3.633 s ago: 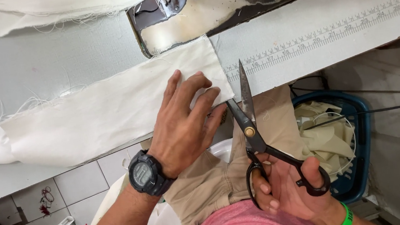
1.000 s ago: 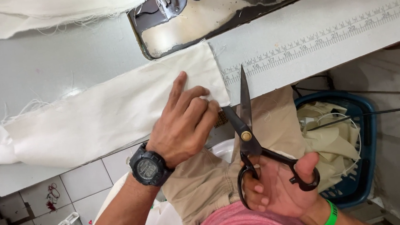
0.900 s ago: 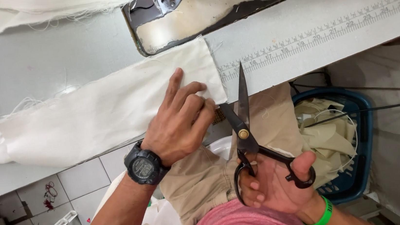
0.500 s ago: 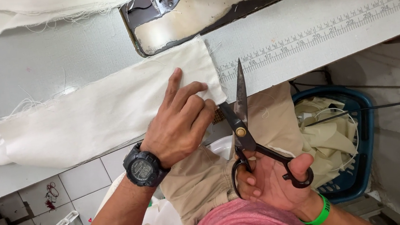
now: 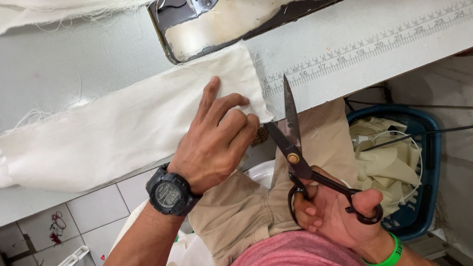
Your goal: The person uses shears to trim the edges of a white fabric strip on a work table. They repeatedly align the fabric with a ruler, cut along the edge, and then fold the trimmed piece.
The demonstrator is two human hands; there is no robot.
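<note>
The right hand (image 5: 337, 213) has its fingers and thumb threaded through the loops of a pair of large black-handled steel scissors (image 5: 295, 144), gripping them with the blades parted in a narrow V beside the corner of a long strip of cream woven fabric (image 5: 121, 138). The left hand (image 5: 214, 144), with a black digital watch (image 5: 168, 190) on its wrist, lies on that cloth's right end, fingers bent and pressing it flat; it pins rather than pinches. The strip lies across the pale grey table (image 5: 40, 76), its end just below the worn cream sewing-machine base (image 5: 248, 10). No cut shows in the cloth yet, so as far as I can judge the trimming is still to do. A printed ruler strip (image 5: 389, 40) runs along the table edge; below stand a blue plastic basket of cream offcuts (image 5: 427, 190) and a white tiled floor (image 5: 99, 212)
</note>
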